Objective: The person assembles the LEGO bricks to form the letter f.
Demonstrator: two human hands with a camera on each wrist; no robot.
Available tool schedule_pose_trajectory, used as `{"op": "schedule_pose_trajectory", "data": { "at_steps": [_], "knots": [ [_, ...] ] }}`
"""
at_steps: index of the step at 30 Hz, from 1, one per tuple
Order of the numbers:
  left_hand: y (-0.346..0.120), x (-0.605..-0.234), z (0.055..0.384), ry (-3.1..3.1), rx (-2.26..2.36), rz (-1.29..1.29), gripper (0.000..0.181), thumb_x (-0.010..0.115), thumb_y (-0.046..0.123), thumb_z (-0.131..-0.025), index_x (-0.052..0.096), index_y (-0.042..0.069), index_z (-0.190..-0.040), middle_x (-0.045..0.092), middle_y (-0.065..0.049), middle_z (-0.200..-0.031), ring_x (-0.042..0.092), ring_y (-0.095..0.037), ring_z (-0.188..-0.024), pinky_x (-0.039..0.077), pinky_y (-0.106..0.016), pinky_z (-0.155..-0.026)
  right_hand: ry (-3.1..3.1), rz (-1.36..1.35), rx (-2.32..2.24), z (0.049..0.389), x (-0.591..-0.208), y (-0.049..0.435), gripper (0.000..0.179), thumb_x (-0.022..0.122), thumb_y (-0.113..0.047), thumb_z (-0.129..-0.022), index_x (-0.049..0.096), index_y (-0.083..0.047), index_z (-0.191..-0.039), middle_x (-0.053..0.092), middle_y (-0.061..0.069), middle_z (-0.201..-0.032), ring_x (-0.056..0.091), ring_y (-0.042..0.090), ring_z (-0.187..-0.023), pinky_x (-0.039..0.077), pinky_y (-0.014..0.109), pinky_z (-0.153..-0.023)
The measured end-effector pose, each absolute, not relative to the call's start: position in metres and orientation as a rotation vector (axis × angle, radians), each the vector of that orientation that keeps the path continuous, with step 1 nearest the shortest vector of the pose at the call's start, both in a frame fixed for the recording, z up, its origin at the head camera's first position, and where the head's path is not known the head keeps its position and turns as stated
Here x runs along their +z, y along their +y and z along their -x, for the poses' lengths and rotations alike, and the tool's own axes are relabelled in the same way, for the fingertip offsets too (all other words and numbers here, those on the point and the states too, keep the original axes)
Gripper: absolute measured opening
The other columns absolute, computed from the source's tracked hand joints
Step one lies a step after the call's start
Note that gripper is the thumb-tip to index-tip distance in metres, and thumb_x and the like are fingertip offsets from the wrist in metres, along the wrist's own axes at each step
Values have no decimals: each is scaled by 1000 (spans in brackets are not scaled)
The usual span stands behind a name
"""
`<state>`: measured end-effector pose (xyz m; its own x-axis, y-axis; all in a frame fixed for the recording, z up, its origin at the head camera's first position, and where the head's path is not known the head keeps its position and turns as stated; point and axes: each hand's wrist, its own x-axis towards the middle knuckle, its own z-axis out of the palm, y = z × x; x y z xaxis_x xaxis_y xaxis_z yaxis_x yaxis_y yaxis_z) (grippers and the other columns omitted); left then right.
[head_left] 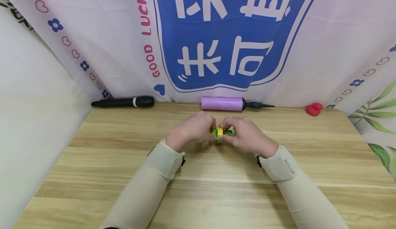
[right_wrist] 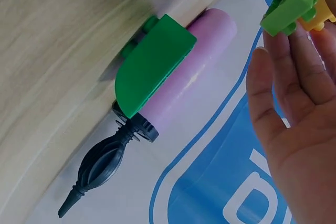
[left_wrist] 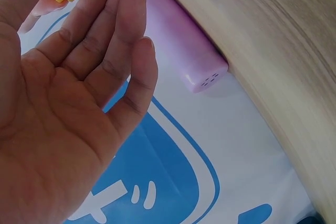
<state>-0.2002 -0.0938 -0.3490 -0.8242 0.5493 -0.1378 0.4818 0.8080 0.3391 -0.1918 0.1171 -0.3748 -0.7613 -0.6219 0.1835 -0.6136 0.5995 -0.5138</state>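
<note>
In the middle of the table, both hands meet at a small build of toy building bricks (head_left: 220, 131). Its parts are light green, yellow, darker green and red, with the red piece (head_left: 218, 143) at the bottom. My left hand (head_left: 195, 128) pinches the build's left side. From the right, my right hand (head_left: 247, 135) grips it around the yellow brick (head_left: 220, 131) with thumb and index finger. A light green brick (right_wrist: 292, 7) shows beside the fingers in the right wrist view. There, a rounded dark green brick (right_wrist: 155, 65) overlaps the purple pump; the head view hides it.
The purple hand pump (head_left: 222, 104) with a black nozzle lies along the table's back edge. Left of it is a black stick-like object (head_left: 123, 102) with a white band; a red rubber duck (head_left: 314, 109) sits back right. A printed cloth (head_left: 185, 81) hangs behind.
</note>
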Motion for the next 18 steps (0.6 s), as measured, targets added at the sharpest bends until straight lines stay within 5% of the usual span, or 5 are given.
{"op": "schedule_pose_trajectory", "data": {
  "at_steps": [12,18],
  "knots": [
    [-94,-347,199,2757,438,-765,14,85,18,-87,72,16,-81,60,5,-66,54,-12,-64,45,-29,-64,2776,1056,-875,196,-374,120,20,86,-24,-91,76,-20,-107,80,-4,-104,72,12,-92,57,36,-79],
    [-94,-348,198,2742,441,-752,13,83,17,-87,71,16,-82,59,6,-66,54,-12,-66,46,-30,-66,2790,993,-789,202,-366,139,26,71,-25,-103,76,-16,-127,79,0,-115,71,17,-94,59,44,-85]
  ]
}}
